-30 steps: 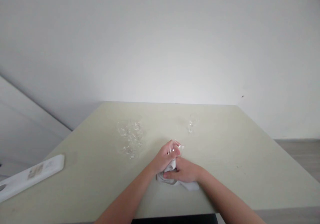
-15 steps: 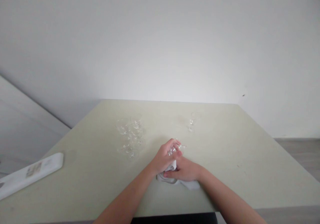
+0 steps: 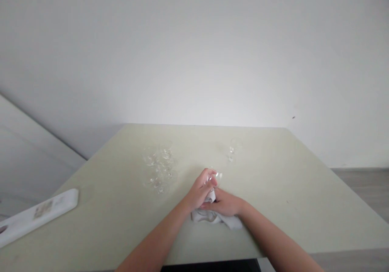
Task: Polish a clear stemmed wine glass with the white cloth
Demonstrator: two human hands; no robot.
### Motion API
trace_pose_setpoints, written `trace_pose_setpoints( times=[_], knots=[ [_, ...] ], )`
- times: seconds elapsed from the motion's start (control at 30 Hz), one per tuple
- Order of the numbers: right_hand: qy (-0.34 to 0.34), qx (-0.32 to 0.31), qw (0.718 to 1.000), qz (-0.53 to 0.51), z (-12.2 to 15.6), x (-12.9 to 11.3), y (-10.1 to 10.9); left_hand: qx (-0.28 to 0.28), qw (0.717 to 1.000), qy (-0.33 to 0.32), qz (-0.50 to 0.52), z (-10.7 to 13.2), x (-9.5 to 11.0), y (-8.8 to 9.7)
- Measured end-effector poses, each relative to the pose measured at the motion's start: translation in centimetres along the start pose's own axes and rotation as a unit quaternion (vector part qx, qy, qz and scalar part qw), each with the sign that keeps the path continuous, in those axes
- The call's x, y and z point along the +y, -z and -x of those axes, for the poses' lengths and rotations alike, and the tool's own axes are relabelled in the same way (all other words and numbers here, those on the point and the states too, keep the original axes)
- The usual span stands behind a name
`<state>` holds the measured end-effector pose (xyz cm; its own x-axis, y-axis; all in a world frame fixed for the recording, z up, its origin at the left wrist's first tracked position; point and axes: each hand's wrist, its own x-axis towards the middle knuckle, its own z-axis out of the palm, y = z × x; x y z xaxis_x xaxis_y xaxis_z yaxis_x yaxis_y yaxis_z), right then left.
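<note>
Near the front middle of the table, my left hand [image 3: 200, 189] is closed around the bowl of a small clear stemmed glass [image 3: 219, 177]. Just below it, my right hand [image 3: 226, 203] grips a white cloth [image 3: 210, 196] bunched at the lower part of the glass. The loose end of the cloth hangs down and lies on the table under my right wrist. The stem and foot of the glass are hidden by the cloth and fingers.
To the left stands a cluster of several clear stemmed glasses [image 3: 159, 166]. One more stemmed glass [image 3: 232, 149] is farther back on the right. A long white object with a printed label [image 3: 39, 215] lies at the table's left edge. A wall [image 3: 194, 61] rises behind the table [image 3: 288, 175].
My hands have shifted slightly on the glass and cloth, with the glass tilted a little differently. The view has moved slightly; the other glasses stay in place.
</note>
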<state>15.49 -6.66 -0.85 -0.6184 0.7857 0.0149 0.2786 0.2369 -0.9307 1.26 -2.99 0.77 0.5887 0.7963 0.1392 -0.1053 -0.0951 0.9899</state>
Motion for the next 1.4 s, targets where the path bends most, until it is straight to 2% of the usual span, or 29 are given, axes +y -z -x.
trace_pose_setpoints(
  times=[0.2, 0.4, 0.73, 0.8, 0.97, 1.13, 1.2, 1.3, 1.4],
  knots=[
    [0.004, -0.018, 1.000, 0.013, 0.1, 0.2, 0.2, -0.049, 0.997, 0.003, 0.054, 0.2, 0.0, -0.2],
    [-0.005, -0.001, 1.000, -0.002, 0.2, 0.4, 0.4, -0.042, 0.998, 0.002, 0.055, 0.2, 0.2, -0.4],
    [-0.005, -0.029, 0.999, -0.040, 0.0, 0.6, 0.5, -0.027, 0.997, -0.016, 0.071, 0.0, -0.2, -0.2],
    [0.000, -0.028, 0.998, -0.059, -0.1, 0.5, 0.6, -0.008, 0.997, -0.014, 0.072, 0.0, -0.3, -0.1],
    [-0.001, -0.009, 0.995, -0.096, -0.2, 0.0, 0.6, 0.096, 0.992, -0.011, 0.082, -0.3, -0.4, -0.2],
    [-0.005, 0.041, 0.992, -0.117, -0.4, 0.0, 0.4, 0.133, 0.981, 0.012, 0.143, -0.7, -0.5, -0.1],
    [-0.018, 0.044, 0.987, -0.156, -0.4, 0.2, 0.2, 0.124, 0.974, 0.025, 0.190, -0.7, -0.4, -0.1],
    [-0.053, 0.061, 0.968, -0.238, -0.4, 0.6, -0.1, 0.080, 0.960, 0.044, 0.264, -0.8, 0.0, 0.1],
    [-0.042, 0.102, 0.965, -0.240, -0.7, 0.6, -0.4, 0.067, 0.963, 0.027, 0.260, -0.7, 0.5, 0.5]
  ],
)
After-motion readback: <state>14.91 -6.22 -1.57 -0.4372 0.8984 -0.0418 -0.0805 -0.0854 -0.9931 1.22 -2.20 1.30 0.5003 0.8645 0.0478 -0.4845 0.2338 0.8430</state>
